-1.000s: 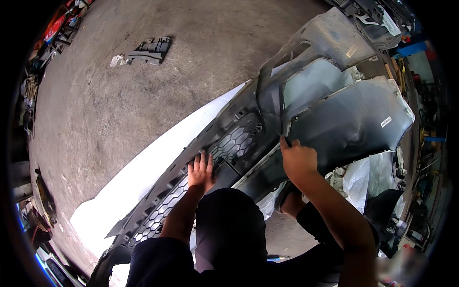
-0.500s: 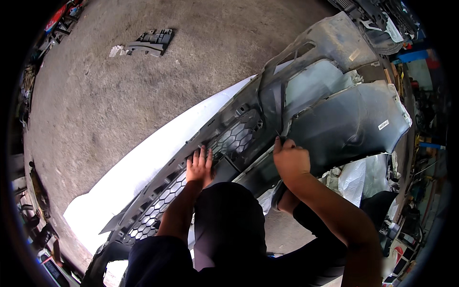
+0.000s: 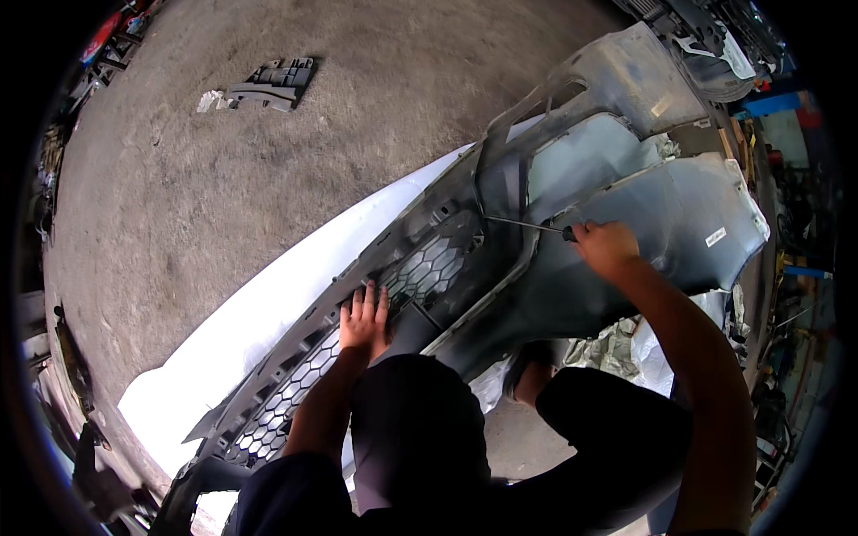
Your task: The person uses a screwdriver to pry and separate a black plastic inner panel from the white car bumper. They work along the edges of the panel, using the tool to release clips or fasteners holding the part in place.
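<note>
A large dark car bumper [image 3: 608, 259], seen from its inner side, lies slantwise across the view. Set into it is a honeycomb grille [image 3: 435, 268]. My left hand [image 3: 360, 323] rests on the bumper beside the grille, fingers spread and holding nothing. My right hand [image 3: 608, 247] is closed round the dark handle of a screwdriver [image 3: 527, 223]. The thin metal shaft points left, and its tip reaches the bumper's inner frame just right of the grille's upper end. Whether the tip sits in a fastener I cannot tell.
White sheeting [image 3: 268, 313] lies under the bumper. A black plastic bracket [image 3: 275, 85] is on the concrete floor [image 3: 179, 205] at the far left. Crumpled silvery wrapping [image 3: 617, 353] lies beneath the bumper's near edge. More car parts [image 3: 715, 45] are piled at the far right.
My right hand has moved right and slightly away from me, and the screwdriver's shaft now shows clearly. My left hand stays on the bumper, shifted slightly in view. My right leg shows more.
</note>
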A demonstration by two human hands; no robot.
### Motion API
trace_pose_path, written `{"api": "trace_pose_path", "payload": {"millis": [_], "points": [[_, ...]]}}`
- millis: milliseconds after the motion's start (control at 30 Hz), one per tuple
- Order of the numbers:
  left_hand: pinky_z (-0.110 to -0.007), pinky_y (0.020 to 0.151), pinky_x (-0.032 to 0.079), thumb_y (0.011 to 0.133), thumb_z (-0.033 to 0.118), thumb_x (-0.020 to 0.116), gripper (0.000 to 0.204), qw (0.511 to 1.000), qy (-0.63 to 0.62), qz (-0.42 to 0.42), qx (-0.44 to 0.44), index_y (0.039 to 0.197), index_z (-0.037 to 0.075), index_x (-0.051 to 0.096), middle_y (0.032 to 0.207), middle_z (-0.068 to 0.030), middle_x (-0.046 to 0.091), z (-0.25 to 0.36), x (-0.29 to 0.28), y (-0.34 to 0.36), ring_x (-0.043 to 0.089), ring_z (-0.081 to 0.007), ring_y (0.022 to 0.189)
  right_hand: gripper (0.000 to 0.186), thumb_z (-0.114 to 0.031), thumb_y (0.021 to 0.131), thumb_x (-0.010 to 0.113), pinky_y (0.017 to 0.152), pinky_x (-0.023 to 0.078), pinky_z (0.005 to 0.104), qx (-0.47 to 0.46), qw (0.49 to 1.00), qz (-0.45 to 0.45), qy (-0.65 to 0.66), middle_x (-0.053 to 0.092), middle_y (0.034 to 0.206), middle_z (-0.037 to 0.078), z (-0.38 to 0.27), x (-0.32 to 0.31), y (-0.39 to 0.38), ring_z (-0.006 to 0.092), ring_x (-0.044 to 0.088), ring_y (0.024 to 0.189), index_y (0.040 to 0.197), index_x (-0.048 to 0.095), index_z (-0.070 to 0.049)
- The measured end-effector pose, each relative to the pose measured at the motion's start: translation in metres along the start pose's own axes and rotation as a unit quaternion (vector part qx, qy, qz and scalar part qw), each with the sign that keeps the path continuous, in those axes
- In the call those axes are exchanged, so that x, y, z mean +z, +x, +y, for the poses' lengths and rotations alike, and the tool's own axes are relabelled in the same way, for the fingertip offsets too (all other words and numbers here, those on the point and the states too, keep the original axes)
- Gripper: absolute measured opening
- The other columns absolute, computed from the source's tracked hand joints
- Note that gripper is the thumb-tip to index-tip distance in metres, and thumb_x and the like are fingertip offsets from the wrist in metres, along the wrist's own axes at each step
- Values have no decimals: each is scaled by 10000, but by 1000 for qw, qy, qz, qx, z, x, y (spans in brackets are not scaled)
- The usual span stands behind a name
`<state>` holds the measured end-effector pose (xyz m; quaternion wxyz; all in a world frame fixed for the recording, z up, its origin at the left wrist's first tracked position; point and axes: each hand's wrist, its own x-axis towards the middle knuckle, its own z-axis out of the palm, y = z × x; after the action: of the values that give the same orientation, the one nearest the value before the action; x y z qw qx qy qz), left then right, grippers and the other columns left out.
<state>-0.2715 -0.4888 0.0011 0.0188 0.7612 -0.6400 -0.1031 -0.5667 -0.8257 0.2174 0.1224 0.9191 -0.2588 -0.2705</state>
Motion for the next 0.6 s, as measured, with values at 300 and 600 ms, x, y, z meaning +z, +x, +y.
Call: {"api": "trace_pose_path", "payload": {"millis": [300,600], "points": [[-550,1076,290,776,446,668,864,1000,7,13,5,1492,69,365,1545,-212,318,-1,1,4,360,-408,1359,306,-412,922,607,682,496,416,-182,980,53,-59,668,798,80,87,24,70,279,670,706,936,609,-106],[-582,1077,275,735,454,684,947,998,16,-55,-11,1508,62,303,1547,-248,289,0,1,3,356,-438,1350,424,-517,893,613,663,502,458,-259,966,12,24,637,664,116,137,33,145,353,644,686,857,634,-95]]}}
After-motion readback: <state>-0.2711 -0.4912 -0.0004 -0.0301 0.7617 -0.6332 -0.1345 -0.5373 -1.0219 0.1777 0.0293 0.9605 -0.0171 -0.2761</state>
